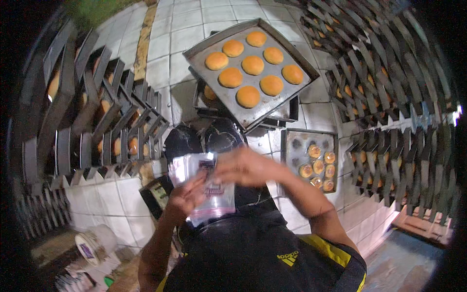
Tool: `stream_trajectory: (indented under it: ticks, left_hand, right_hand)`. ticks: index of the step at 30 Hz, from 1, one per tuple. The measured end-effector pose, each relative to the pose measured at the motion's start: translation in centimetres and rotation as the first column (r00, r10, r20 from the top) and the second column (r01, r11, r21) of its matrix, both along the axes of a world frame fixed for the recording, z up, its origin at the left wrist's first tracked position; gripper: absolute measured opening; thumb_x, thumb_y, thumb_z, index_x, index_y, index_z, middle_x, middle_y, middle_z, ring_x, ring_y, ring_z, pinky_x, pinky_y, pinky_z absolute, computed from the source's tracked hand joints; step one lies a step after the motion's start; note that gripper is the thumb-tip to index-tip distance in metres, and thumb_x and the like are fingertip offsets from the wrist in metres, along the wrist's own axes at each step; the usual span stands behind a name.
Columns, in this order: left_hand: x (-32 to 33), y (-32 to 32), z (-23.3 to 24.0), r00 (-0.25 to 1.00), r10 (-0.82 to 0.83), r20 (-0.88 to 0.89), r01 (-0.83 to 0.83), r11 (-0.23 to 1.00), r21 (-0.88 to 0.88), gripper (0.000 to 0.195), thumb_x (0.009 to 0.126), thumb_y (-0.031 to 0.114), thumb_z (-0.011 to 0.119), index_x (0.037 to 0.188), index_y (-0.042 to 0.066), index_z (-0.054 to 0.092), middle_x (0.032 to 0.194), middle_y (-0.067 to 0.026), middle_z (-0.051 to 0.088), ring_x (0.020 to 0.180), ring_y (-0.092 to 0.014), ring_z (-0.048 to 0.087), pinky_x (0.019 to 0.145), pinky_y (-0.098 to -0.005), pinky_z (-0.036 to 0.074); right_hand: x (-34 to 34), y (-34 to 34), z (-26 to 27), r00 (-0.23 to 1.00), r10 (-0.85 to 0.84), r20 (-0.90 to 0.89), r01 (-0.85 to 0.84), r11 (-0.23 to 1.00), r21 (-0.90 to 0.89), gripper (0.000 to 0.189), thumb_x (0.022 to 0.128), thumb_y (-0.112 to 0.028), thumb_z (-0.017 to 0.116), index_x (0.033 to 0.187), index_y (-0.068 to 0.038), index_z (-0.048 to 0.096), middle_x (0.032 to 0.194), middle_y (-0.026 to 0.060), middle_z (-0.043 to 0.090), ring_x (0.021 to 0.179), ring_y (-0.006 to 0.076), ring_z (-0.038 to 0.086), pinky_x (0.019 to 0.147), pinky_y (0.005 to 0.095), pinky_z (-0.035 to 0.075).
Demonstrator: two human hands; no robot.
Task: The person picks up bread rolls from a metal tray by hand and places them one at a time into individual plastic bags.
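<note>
A stack of clear printed plastic bags [219, 200] lies over my lap, its glossy far end fanned out. My left hand [188, 197] holds the stack's left side, fingers across the top. Over its right side, my right hand [244, 166] is blurred by motion, and whether it pinches a bag cannot be made out. Beyond my knees, a metal baking tray [251, 118] carries several golden round buns [253, 65]. It sits askew on other stacked trays [292, 109], one with a bun partly hidden inside.
To the right, a smaller tray [293, 166] on the tiled floor [186, 34] holds several buns in clear wrapping [318, 166]. Stacked bun trays rise at the left [105, 95] and right [379, 91]. A white tub [96, 242] lies at lower left.
</note>
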State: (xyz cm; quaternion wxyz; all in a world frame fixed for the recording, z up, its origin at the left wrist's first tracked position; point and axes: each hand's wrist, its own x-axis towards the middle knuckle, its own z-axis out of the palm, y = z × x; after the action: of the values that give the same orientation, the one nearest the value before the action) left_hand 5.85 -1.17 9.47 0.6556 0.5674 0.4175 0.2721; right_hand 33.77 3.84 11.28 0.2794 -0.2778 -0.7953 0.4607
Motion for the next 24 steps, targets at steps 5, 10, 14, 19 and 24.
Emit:
stream_trajectory:
  ticks: [5, 10, 14, 19, 24]
  left_hand:
    - [-1.7, 4.5, 0.5, 0.868, 0.467, 0.17, -0.417, 0.87, -0.262, 0.017, 0.1, 0.02, 0.061, 0.09, 0.006, 0.061, 0.08, -0.0066, 0.07, 0.062, -0.013, 0.062, 0.055, -0.0277, 0.049]
    - [-3.9, 7.8, -1.0, 0.726, 0.639, 0.254, -0.578, 0.768, -0.278, 0.022, 0.106, 0.024, 0.053, 0.109, 0.003, 0.06, 0.09, -0.011, 0.072, 0.067, -0.014, 0.066, 0.061, -0.0255, 0.051]
    - [-4.1, 9.4, -2.4, 0.663, 0.671, 0.332, -0.537, 0.735, -0.414, 0.028, 0.103, 0.028, 0.057, 0.113, 0.002, 0.061, 0.111, -0.0177, 0.071, 0.095, -0.025, 0.071, 0.078, -0.0359, 0.056]
    - [-2.5, 15.1, -5.5, 0.569, 0.679, 0.463, -0.429, 0.726, -0.537, 0.025, 0.099, 0.026, 0.064, 0.11, 0.004, 0.061, 0.122, -0.0195, 0.068, 0.113, -0.03, 0.068, 0.092, -0.0451, 0.056]
    - [2.5, 16.9, -3.9, 0.632, 0.706, 0.318, -0.424, 0.659, -0.621, 0.026, 0.097, 0.025, 0.068, 0.107, 0.003, 0.06, 0.104, -0.014, 0.07, 0.104, -0.029, 0.07, 0.089, -0.0462, 0.059]
  right_hand:
    - [7.7, 16.6, -8.6, 0.647, -0.651, 0.396, 0.681, 0.727, 0.082, 0.056, 0.098, -0.051, 0.059, 0.111, 0.003, 0.067, 0.098, 0.0166, 0.072, 0.091, 0.0284, 0.067, 0.083, 0.0374, 0.052]
    - [12.3, 16.9, -20.9, 0.338, -0.735, 0.588, 0.583, 0.654, 0.482, 0.064, 0.087, -0.053, 0.071, 0.116, 0.004, 0.06, 0.101, 0.0276, 0.068, 0.098, 0.0432, 0.066, 0.083, 0.0489, 0.052]
    - [7.5, 12.9, -17.0, 0.584, -0.66, 0.472, 0.726, 0.685, 0.06, 0.059, 0.079, -0.039, 0.082, 0.112, 0.002, 0.058, 0.089, 0.0206, 0.068, 0.088, 0.0345, 0.07, 0.074, 0.0458, 0.055]
    - [0.4, 9.7, -3.6, 0.593, -0.805, -0.018, 0.724, 0.543, -0.426, 0.054, 0.086, -0.017, 0.078, 0.127, 0.004, 0.05, 0.111, 0.015, 0.068, 0.101, 0.0229, 0.069, 0.089, 0.0362, 0.057]
    - [-7.2, 1.0, 1.6, 0.796, -0.598, -0.094, 0.605, 0.789, 0.104, 0.053, 0.078, -0.015, 0.083, 0.124, -0.003, 0.058, 0.121, 0.0132, 0.063, 0.115, 0.0283, 0.062, 0.099, 0.0367, 0.049]
